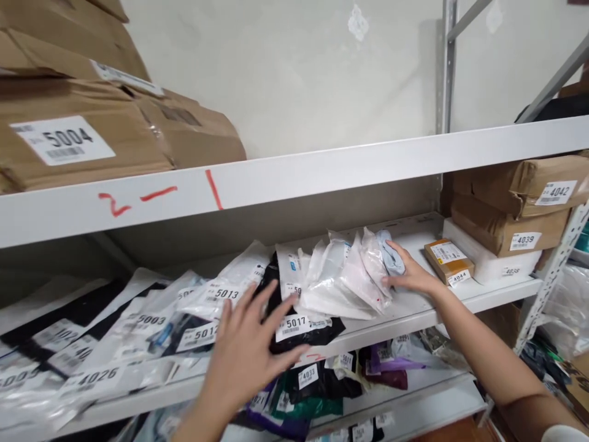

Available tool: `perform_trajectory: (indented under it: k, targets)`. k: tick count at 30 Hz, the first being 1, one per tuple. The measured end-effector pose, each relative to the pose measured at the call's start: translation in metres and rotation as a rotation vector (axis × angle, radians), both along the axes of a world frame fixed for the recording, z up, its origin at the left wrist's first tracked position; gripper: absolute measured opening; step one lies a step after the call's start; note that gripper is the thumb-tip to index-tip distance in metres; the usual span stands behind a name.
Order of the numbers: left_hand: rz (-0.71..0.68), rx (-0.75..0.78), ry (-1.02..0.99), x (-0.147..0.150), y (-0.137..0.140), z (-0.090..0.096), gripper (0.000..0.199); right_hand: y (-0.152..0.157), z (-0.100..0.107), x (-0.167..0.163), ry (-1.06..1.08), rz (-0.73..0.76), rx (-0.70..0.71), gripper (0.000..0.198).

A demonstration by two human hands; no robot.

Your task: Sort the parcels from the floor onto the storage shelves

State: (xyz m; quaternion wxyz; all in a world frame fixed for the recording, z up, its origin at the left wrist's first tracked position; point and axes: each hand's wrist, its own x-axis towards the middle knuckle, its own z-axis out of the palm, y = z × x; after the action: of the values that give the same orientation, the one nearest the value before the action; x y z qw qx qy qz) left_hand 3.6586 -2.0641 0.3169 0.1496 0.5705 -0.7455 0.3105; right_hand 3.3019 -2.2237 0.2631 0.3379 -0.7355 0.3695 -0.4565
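Note:
My left hand (251, 344) hovers with spread fingers before the packages on the middle shelf, close to a white mailing bag (230, 282) labelled 5013 and a black mailing bag (313, 331) labelled 5017. Farther right, my right hand (409, 270) is closed around the end of a row of packages. Its thumb and fingers press on a light-blue package (391, 255) in clear plastic. Against it lean several white and clear plastic mailing bags (338, 276), tilted and overlapping.
More labelled bags (151, 322) lie overlapped on the left. A small brown box (448, 261) labelled 4044 stands right of my right hand, beside stacked cartons (519, 227). Above runs a white shelf beam (294, 175) marked in red; large cartons (92, 123) sit on it. Bags (317, 387) fill the shelf below.

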Motion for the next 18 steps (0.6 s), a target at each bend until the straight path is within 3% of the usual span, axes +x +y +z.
perform_trajectory:
  k: [2, 5, 10, 16, 18]
  targets:
    - [-0.053, -0.047, -0.019, -0.011, -0.002, -0.016, 0.070, -0.008, 0.005, -0.007, -0.092, 0.009, 0.089, 0.104]
    - [-0.089, -0.087, -0.035, -0.012, -0.014, -0.024, 0.054, -0.017, 0.012, -0.011, -0.175, 0.056, 0.256, 0.087]
    - [-0.254, -0.203, -0.046, 0.019, -0.036, -0.023, 0.033, -0.018, 0.007, -0.009, -0.094, 0.086, 0.153, 0.096]
    - [-0.236, -0.012, 0.194, 0.034, -0.035, -0.017, 0.041, -0.015, -0.006, -0.004, -0.167, 0.099, 0.161, 0.099]
    - [-0.247, -0.048, 0.261, 0.025, -0.028, -0.010, 0.046, -0.015, -0.008, -0.002, -0.240, 0.123, 0.179, 0.094]
